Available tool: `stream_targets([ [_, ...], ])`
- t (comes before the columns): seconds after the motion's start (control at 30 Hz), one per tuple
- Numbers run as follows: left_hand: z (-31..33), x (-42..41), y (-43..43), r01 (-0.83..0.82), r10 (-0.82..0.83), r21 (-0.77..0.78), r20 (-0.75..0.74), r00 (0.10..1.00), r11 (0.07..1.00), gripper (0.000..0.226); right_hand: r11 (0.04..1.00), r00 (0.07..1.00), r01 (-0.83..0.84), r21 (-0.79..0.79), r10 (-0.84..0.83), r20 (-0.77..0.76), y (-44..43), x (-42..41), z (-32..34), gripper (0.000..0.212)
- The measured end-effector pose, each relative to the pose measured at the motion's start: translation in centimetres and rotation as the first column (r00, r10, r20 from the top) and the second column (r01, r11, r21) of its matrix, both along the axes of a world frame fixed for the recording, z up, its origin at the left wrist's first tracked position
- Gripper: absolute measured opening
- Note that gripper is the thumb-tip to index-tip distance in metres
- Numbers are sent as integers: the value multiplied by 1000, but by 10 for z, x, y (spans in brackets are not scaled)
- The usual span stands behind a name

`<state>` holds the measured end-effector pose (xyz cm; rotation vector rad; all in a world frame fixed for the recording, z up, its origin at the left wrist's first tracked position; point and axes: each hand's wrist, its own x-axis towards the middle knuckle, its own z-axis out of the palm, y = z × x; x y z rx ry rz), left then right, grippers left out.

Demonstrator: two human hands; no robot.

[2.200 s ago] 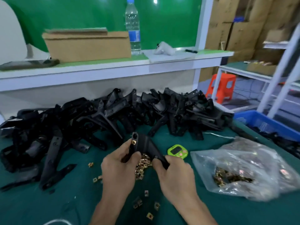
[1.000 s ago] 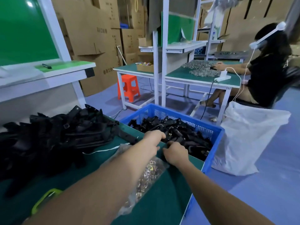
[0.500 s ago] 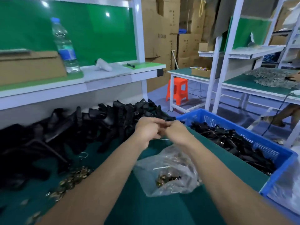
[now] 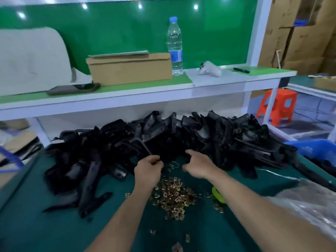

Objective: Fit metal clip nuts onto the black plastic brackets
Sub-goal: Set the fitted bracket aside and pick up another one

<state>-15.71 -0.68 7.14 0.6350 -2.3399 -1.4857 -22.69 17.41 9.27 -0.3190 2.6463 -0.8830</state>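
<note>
Both hands reach the near edge of the far heap of black plastic brackets [image 4: 181,140], probably to pick one. The left hand [image 4: 148,169] is curled; whether it grips a bracket is unclear. The right hand [image 4: 199,165] is loosely spread and empty. The brass-coloured metal clip nuts [image 4: 173,196] lie piled nearer, within reach.

The right forearm [image 4: 254,193] is covering most of the green timer [image 4: 218,196], the right edge is cutting off the plastic bag [image 4: 309,200] and blue basket [image 4: 316,148], and blur is obscuring whether the left hand [image 4: 148,167] is holding anything.
</note>
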Motion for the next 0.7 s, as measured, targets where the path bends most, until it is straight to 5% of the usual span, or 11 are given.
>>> stream_targets([
  [0.17, -24, 6, -49, -116, 137, -183, 105, 985, 976, 37, 991, 994, -112, -79, 112, -4, -64, -11, -14, 67],
  [0.3, -39, 6, -58, -37, 70, -207, 156, 985, 978, 51, 985, 995, -94, -148, 98, 22, -115, -13, -27, 67],
  [0.5, -53, 0, -59, 25, 33, -311, 180, 983, 950, 53, 982, 952, 182, -57, -190, -241, -142, -21, -31, 20],
  [0.7, -66, -1, -59, 22, 74, -480, 180, 981, 877, 54, 900, 786, 302, -314, -422, -453, -112, -13, -14, 35],
])
